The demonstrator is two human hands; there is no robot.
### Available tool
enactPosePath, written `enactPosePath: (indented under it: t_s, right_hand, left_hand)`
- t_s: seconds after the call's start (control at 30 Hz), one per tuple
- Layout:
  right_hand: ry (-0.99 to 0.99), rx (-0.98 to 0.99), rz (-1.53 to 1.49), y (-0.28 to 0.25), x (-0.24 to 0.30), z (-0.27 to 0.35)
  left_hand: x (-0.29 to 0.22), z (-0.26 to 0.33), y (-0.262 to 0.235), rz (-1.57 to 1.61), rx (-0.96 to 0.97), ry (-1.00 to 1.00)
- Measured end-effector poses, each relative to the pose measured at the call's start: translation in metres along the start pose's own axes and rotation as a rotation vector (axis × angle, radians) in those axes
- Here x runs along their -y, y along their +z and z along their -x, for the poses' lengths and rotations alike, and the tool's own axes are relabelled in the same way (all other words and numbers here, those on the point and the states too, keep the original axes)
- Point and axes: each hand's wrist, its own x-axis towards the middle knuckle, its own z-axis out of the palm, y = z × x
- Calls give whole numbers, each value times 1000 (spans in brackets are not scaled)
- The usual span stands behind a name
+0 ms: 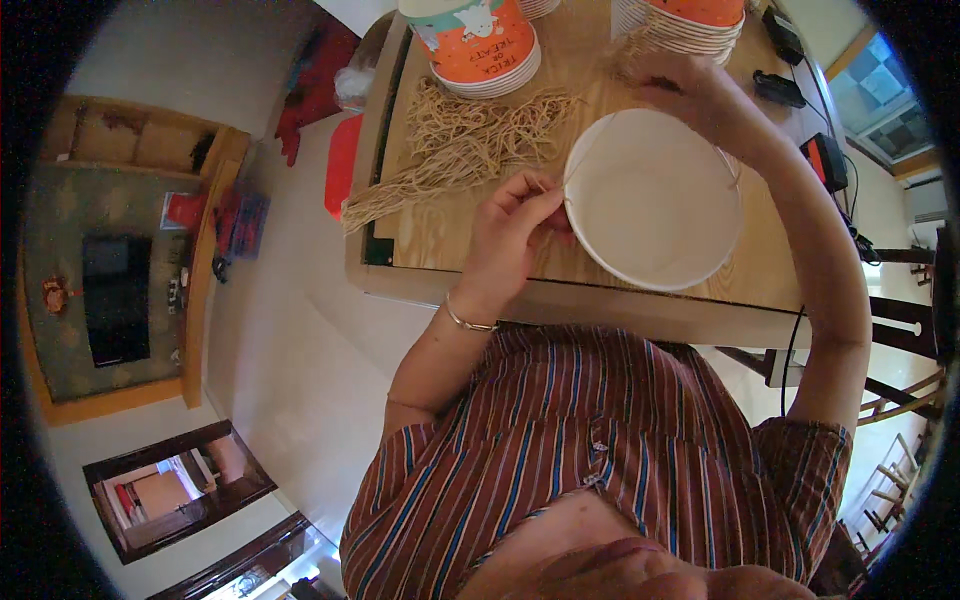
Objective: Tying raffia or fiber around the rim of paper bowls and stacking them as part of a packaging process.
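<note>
A white paper bucket sits at the near edge of the table, its round opening facing me. At its left rim my left hand pinches a thin string that runs up along the rim. Another bit of string shows at the right side of the rim. My right hand is beyond the bucket, by a stack of orange paper buckets; its fingers are smeared, and I cannot tell whether they hold anything. Left of the bucket lies a loose pile of tan paper strings.
A second stack of orange and white printed buckets stands behind the string pile. Black devices and cables line the table's right side, with a red and black box. A red stool is left of the table; wooden chairs stand right.
</note>
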Motion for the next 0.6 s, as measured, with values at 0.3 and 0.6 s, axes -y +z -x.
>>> enactPosePath:
  t_s: [0.3, 0.6]
  right_hand:
    - [236, 233, -334, 18, -16, -12]
    - [420, 400, -293, 23, -36, 4]
  left_hand:
    - [-2, -4, 0, 82, -8, -80]
    - [-5, 2, 5, -311, -42, 119]
